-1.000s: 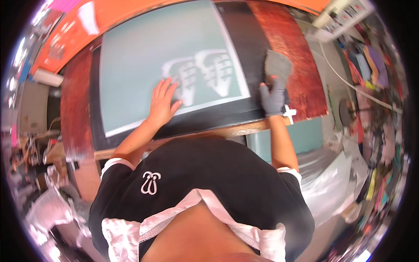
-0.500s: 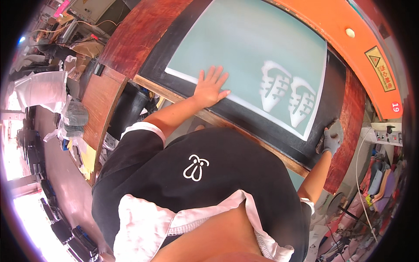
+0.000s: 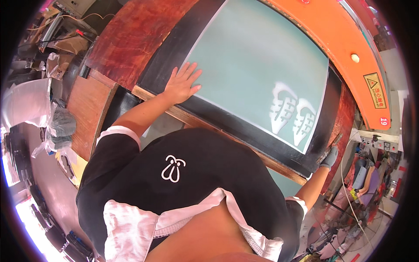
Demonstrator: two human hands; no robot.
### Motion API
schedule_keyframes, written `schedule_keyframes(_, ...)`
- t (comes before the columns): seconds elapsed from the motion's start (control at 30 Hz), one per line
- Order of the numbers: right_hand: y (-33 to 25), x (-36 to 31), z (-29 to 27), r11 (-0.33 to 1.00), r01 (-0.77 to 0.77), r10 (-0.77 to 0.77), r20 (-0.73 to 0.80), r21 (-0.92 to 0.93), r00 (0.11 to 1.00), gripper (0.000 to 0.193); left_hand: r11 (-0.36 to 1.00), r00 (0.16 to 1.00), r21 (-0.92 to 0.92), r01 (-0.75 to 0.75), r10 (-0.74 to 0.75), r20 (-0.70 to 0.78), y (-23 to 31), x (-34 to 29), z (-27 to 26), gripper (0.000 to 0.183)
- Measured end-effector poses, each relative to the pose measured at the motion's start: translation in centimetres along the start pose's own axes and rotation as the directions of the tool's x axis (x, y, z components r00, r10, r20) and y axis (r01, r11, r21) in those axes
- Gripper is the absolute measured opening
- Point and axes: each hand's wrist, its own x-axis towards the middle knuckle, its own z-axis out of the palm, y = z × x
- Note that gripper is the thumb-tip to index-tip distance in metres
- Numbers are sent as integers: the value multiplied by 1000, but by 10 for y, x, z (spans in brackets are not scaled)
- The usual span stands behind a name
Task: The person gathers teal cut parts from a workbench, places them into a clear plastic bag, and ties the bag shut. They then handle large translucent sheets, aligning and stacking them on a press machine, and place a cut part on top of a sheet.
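A pale green panel [image 3: 244, 56] with a white rim and white finger-like shapes [image 3: 283, 111] lies in a wide black border [image 3: 244, 124] before me. My left hand [image 3: 181, 83] is bare and spread flat at the panel's near left corner, over the border and the panel's edge. My right hand [image 3: 330, 158] wears a grey glove. It is bent at the right end of the black border, beside a thin brownish piece [image 3: 324, 156]. The glove hides most of its grip, and I cannot make out what the piece is.
Red-brown wooden boards [image 3: 135, 35] flank the border. An orange machine arm [image 3: 340, 43] with a yellow warning label arches over the far right. A brown wooden board [image 3: 91, 109] and plastic-wrapped items [image 3: 63, 122] stand left. A control box [image 3: 384, 144], cable and cloths lie right.
My left hand has slid left along the panel's near edge to its corner. My right hand has shifted slightly toward me. The whole view has tilted a little.
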Motion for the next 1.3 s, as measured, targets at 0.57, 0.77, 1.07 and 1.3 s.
schedule_keyframes(0.57,-43,-297,389,995,73,-9,649,-73,761,62,798,979,-597,-81,-48,-196,-70,-14,25,37)
schedule_keyframes(0.77,-13,-334,454,644,563,-236,565,-518,790,73,759,970,-643,-97,-72,-232,-69,-11,27,38)
schedule_keyframes(1.07,12,-318,396,706,642,-224,767,-298,601,79,627,961,-765,-146,-95,-261,-85,19,19,36)
schedule_keyframes(1.3,35,-323,378,273,949,-525,803,-155,282,95,399,994,-912,-96,-3,-106,-90,137,15,32)
